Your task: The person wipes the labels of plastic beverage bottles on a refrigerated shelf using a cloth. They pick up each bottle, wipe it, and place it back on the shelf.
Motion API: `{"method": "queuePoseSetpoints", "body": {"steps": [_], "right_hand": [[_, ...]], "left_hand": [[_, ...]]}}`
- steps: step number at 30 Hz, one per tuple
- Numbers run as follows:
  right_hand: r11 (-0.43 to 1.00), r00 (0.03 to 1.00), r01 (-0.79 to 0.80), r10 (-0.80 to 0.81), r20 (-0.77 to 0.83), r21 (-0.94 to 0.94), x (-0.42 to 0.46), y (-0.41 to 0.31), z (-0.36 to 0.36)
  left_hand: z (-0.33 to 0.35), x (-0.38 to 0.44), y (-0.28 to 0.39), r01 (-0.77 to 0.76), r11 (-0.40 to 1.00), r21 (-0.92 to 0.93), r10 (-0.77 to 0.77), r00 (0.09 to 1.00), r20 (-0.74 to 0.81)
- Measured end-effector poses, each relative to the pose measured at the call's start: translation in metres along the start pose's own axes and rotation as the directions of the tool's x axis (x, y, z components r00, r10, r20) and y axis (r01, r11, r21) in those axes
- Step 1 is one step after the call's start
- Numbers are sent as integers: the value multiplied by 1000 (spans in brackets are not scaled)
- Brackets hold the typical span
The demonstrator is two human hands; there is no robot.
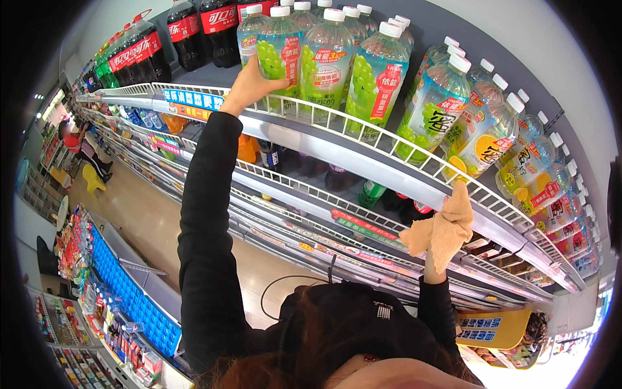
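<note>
My left hand [253, 86] is around the lower part of a plastic drink bottle [279, 36] with green grapes on its label. Its thumb lies across the front, and its fingers go behind the left side. The bottle stands upright on the top shelf, behind a white wire guard rail [335, 119]. In my right hand [436, 272] is a tan cloth [449, 226], bunched against the shelf's front edge; it covers most of the fingers. Similar grape-label bottles [326, 58] stand just right of the held one.
Large cola bottles [182, 34] stand at the left of the top shelf. Bottles with lemon labels [491, 138] continue to the right. Lower shelves hold more drinks, including a green bottle [371, 194]. Down the aisle are a person [73, 138] and a yellow stool [92, 180].
</note>
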State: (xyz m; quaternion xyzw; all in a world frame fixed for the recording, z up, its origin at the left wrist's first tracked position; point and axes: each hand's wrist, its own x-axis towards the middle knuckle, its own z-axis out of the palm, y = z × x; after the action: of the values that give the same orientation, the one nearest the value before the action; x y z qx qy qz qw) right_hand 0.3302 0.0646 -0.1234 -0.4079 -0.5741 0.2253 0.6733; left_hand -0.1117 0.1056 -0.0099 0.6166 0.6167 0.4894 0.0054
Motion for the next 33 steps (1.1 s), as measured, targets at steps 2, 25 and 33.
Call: {"method": "queuePoseSetpoints", "body": {"steps": [2,25,33], "right_hand": [[1000,1000,1,-1,1,-5,-1,0,-1],[1000,1000,-11,10,25,24,-2,4,6],[1000,1000,-2,1,26,20,-1,3,5]], "left_hand": [[0,1,-10,-14,998,-62,17,999,38],[4,71,-84,271,825,496,-180,958,-225],[-24,37,-49,220,793,-567,-242,970,39]]}}
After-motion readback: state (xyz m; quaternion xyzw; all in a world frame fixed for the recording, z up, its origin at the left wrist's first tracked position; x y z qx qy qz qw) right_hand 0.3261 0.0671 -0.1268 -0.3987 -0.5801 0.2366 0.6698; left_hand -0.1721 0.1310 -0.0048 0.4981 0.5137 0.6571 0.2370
